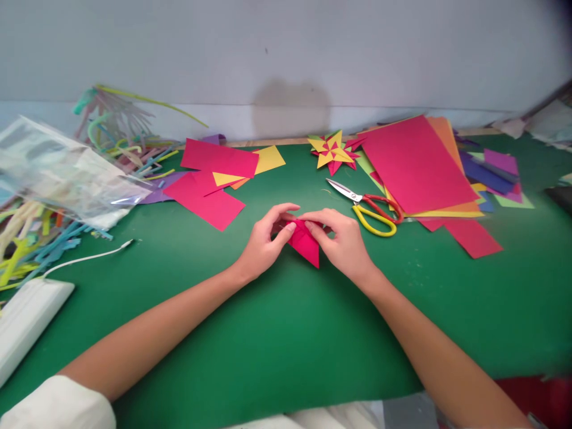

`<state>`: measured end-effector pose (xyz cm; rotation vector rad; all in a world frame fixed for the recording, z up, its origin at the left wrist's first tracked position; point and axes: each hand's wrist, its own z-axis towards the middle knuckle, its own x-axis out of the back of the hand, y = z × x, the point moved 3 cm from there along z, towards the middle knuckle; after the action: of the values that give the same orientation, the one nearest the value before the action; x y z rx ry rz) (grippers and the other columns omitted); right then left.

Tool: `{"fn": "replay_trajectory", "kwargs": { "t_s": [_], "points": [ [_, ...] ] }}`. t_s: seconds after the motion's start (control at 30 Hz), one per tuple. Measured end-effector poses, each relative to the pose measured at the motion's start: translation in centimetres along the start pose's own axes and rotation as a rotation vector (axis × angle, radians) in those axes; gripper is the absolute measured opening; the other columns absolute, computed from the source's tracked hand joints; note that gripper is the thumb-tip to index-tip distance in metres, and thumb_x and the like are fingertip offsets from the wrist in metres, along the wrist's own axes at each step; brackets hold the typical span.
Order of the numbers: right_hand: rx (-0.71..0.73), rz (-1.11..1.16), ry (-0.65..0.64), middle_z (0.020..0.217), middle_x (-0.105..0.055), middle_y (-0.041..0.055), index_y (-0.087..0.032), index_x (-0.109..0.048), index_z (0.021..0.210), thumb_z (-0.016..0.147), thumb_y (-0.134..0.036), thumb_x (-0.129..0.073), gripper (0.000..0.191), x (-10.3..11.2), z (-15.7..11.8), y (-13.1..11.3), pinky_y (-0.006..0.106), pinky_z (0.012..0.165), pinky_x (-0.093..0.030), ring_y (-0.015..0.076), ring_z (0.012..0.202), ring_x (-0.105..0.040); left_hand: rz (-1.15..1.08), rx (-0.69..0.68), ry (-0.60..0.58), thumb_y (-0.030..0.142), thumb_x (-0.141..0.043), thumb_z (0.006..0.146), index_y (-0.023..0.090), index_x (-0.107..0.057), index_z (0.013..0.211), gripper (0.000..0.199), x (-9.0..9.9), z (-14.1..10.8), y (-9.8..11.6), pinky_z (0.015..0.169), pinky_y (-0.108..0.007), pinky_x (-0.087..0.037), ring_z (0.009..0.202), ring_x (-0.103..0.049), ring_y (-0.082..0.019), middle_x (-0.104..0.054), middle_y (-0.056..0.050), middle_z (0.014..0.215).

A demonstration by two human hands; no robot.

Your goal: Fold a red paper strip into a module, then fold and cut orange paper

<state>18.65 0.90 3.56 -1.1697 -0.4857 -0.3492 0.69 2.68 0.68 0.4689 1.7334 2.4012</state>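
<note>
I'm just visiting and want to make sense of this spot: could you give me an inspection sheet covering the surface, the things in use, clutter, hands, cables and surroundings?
Surface: green tabletop.
Things in use: folded red paper between the hands; scissors with red and yellow handles, lying beyond the right hand; red-and-yellow paper star; stack of coloured sheets.
Clutter: clear plastic bag and coloured strips at the left.
Hands: left hand and right hand both pinch the folded red paper.
Cables: white cable, its tip on the tabletop.
Surroundings: pale wall behind, bearing a shadow.
</note>
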Motion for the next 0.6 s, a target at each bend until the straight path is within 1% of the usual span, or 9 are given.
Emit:
{"fn": "replay_trajectory", "kwargs": {
  "t_s": [0.07, 0.2, 0.4, 0.5, 0.6],
  "points": [
    [0.006, -0.008, 0.013, 0.104, -0.079, 0.0052, -0.025, -0.078, 0.11, 0.102, -0.024, -0.059, 0.021, 0.0, 0.02, 0.08, 0.034, 0.081, -0.055, 0.0221, 0.094, -0.071, -0.018, 0.001, 0.003, 0.03, -0.062, 0.101, 0.023, -0.06, 0.132, 0.032, -0.03, 0.02, -0.23, 0.087, -0.031, -0.06, 0.099, -0.071, -0.019, -0.072, -0.008, 0.108],
    [0.005, 0.0, 0.042, 0.109, -0.079, 0.0048, -0.025, -0.076, 0.109, 0.102, -0.024, -0.06, 0.018, 0.04, 0.06, 0.15, 0.036, 0.084, -0.055, 0.0228, 0.097, -0.071, -0.038, 0.015, -0.026, 0.029, -0.062, 0.101, 0.024, -0.058, 0.134, 0.034, -0.19, 0.06, -0.54, 0.09, -0.033, -0.061, 0.103, -0.072, -0.02, -0.072, -0.009, 0.112],
    [0.03, -0.022, 0.037, 0.106, -0.079, 0.0048, -0.025, -0.076, 0.107, 0.102, -0.023, -0.059, 0.018, -0.09, 0.04, -0.09, 0.037, 0.088, -0.054, 0.0237, 0.099, -0.07, -0.004, -0.023, -0.045, 0.028, -0.064, 0.1, 0.022, -0.061, 0.13, 0.031, -0.16, 0.38, -0.68, 0.085, -0.031, -0.062, 0.098, -0.072, -0.019, -0.072, -0.008, 0.107],
    [0.018, 0.025, 0.038, 0.112, -0.078, 0.0046, -0.025, -0.075, 0.112, 0.101, -0.024, -0.061, 0.018, -0.17, -0.02, -0.1, 0.037, 0.091, -0.055, 0.0225, 0.101, -0.071, 0.008, -0.037, -0.042, 0.03, -0.066, 0.099, 0.021, -0.062, 0.128, 0.03, 0.0, 0.57, -0.83, 0.081, -0.029, -0.061, 0.095, -0.071, -0.018, -0.071, -0.008, 0.106],
    [-0.019, 0.09, 0.002, 0.114, -0.078, 0.0045, -0.025, -0.072, 0.119, 0.1, -0.027, -0.062, 0.021, -0.27, 0.02, 0.11, 0.035, 0.087, -0.057, 0.0215, 0.096, -0.072, -0.012, -0.018, -0.013, 0.032, -0.067, 0.098, 0.021, -0.063, 0.126, 0.03, 0.24, 0.65, -0.98, 0.08, -0.029, -0.061, 0.095, -0.071, -0.019, -0.071, -0.009, 0.107]
  ]
}}
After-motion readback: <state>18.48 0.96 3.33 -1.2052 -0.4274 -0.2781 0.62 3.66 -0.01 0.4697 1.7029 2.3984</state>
